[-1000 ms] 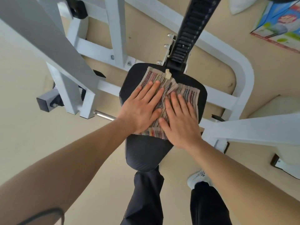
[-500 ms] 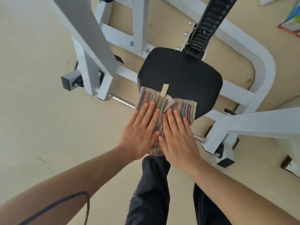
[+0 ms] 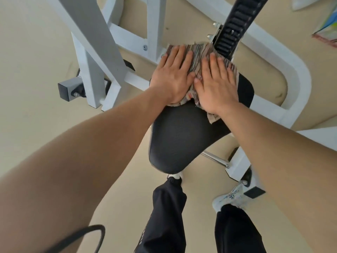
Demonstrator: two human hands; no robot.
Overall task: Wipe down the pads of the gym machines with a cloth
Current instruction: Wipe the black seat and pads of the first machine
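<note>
Cloth [image 3: 197, 57] lies flat under both hands' grip on pad [image 3: 182, 136].

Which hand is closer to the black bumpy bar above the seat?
Right. The right hand lies flat on the cloth, its fingertips just below the black bumpy bar. The left hand also presses the cloth, but farther off to the bar's left.

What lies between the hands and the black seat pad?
The striped cloth, flat under the left hand and right hand on the seat pad, in the head view.
</note>
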